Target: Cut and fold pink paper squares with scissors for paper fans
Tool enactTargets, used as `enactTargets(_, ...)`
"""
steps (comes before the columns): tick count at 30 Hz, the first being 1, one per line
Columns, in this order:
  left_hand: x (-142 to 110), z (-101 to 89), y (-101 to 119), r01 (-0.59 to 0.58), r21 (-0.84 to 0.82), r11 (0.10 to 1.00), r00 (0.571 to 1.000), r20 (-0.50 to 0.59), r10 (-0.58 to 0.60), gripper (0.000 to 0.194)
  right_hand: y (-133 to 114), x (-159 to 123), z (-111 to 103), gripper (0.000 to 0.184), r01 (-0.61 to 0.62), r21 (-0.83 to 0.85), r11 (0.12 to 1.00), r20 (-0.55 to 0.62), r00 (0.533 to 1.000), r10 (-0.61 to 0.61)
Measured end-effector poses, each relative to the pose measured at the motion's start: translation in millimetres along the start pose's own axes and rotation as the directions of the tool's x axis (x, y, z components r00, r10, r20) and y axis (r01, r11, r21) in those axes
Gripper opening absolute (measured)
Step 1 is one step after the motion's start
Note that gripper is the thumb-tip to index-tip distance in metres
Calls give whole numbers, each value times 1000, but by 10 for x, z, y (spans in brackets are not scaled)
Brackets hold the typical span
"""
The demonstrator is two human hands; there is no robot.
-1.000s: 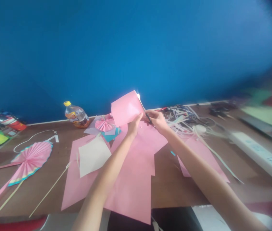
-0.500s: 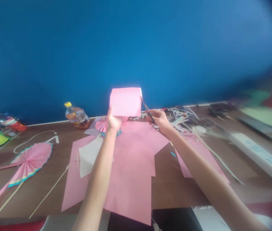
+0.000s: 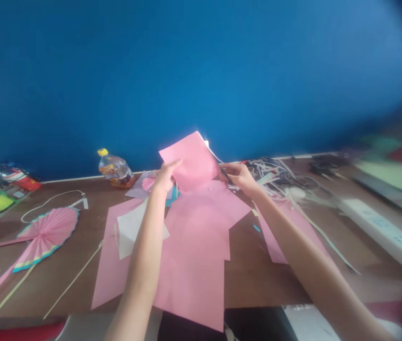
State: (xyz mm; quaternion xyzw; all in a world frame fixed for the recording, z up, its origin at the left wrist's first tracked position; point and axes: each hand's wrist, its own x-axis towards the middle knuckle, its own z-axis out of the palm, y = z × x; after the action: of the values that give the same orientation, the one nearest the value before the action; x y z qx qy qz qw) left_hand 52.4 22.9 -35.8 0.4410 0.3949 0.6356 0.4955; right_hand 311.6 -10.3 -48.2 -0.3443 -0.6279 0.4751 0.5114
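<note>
A piece of pink paper (image 3: 192, 158) is held up above the table, tilted, with its top corner pointing up. My left hand (image 3: 167, 175) grips its left edge, the thumb lying across the front. My right hand (image 3: 238, 176) is closed around dark-handled scissors (image 3: 225, 175) at the paper's lower right edge. Most of the blades is hidden behind or against the paper. A narrow white strip (image 3: 213, 151) shows along the paper's right edge. Beneath both hands lie large pink sheets (image 3: 197, 251) and a white paper piece (image 3: 129, 229).
A yellow-capped bottle (image 3: 115, 169) leans at the back left. On the left lies a pleated pink fan (image 3: 49, 232) with thin sticks. Tangled paper strips (image 3: 272, 173) sit behind my right hand. A white power strip (image 3: 381, 225) lies on the right, before a blue wall (image 3: 201, 71).
The pink paper has turned clockwise, from level to tilted, and its right corner has come down. My left hand has shifted its hold slightly left; my right hand with the scissors moved slightly right.
</note>
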Motion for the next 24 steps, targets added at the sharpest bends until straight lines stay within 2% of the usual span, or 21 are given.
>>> enactTargets(9, 25, -91, -52, -12, 61, 998, 998, -54, 15, 62, -10, -18, 10, 39, 1, 13, 1000, 11, 1000, -2)
enactTargets(17, 0, -27, -152, -65, 104, 992, 998, -5, 66, 62, -27, -27, 20, 30, 15, 49, 999, 7, 1000, -15)
enactTargets(24, 9, 19, -195, -156, 114, 981, 987, 56, 150, 68, -36, -16, 31, 32, 26, 60, 998, -12, 1000, -25)
